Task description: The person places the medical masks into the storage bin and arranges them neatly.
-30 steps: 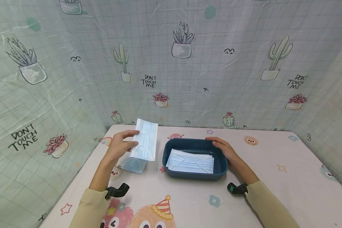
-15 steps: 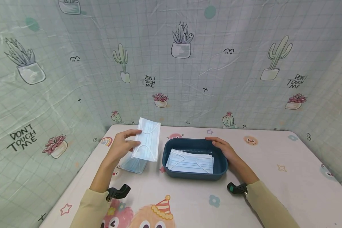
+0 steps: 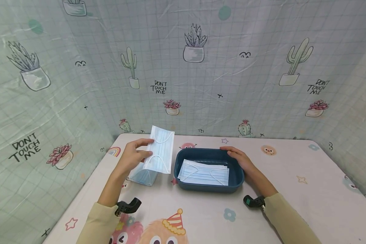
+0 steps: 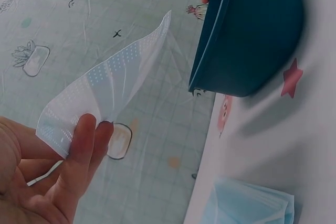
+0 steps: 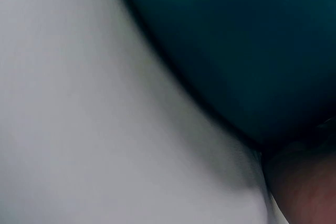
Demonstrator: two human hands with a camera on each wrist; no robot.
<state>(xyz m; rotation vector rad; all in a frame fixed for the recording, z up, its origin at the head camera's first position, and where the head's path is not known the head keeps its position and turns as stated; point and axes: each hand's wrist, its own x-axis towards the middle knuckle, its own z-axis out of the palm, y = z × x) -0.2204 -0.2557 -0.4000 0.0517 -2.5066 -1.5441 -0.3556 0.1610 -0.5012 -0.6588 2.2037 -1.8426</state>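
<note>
A light blue face mask with white ear loops hangs upright in the air, its edge pinched by my left hand. The left wrist view has this mask edge-on between thumb and fingers of the left hand. Below it, more masks lie on the table, partly covered by the held one. Just to the right stands a dark blue plastic bin with several masks lying in it. My right hand holds the bin's rim at its back right corner.
A white cartoon-print cloth covers the table. A patterned curtain rises behind it and along both sides. On each wrist sits a black camera mount, the left one and the right one.
My left hand has carried the held mask slightly right, closer to the bin. The right hand, the bin and the masks in it have stayed in place.
</note>
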